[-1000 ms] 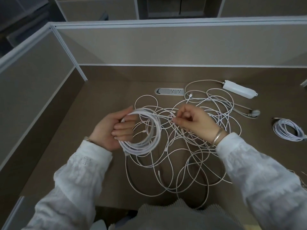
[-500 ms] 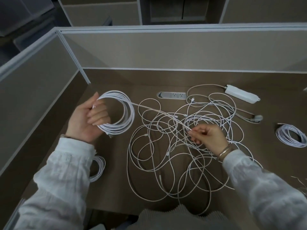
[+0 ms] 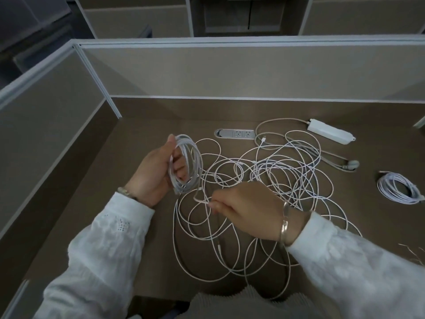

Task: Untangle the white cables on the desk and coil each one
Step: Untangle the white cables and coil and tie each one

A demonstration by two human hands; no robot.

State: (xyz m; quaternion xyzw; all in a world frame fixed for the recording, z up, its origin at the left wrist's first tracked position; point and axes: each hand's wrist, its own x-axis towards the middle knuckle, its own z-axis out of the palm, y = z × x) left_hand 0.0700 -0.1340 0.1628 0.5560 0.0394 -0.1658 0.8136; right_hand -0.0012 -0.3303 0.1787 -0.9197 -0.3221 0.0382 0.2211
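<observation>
Left hand: we see our left hand (image 3: pixel 156 173) curled round the coil (image 3: pixel 186 163), thumb at the top of the loops and fingers poking through the middle, holding it raised at the left edge of the mess.
Coil: the loops stand nearly on edge, so the ring's opening faces right, towards the tangle.
Free strand: a short run of cable (image 3: pixel 199 196) drops from the bottom of the coil down and to the right, ending at our right hand.
Right hand: our right hand (image 3: pixel 247 209) pinches that strand between fingertips (image 3: pixel 212 204) and thumb, knuckles up, just below and right of the coil.
Key relation: we judge the next wrap depends on this: the strand's slack lies right of and nearer us than the coil, so the right hand is the one placed to feed it up and over the ring.
Tangle: the loose white cables (image 3: pixel 282 180) sprawl on the desk (image 3: pixel 142 238) from the middle to the right, under and beyond the right hand.
Finished coil: one wound cable (image 3: pixel 399 188) lies far right, well apart.
Change: against half a second ago, the coil has turned from nearly flat-on to edge-on, and the right hand has come leftwards, close under it; the strand between them is far shorter.
</observation>
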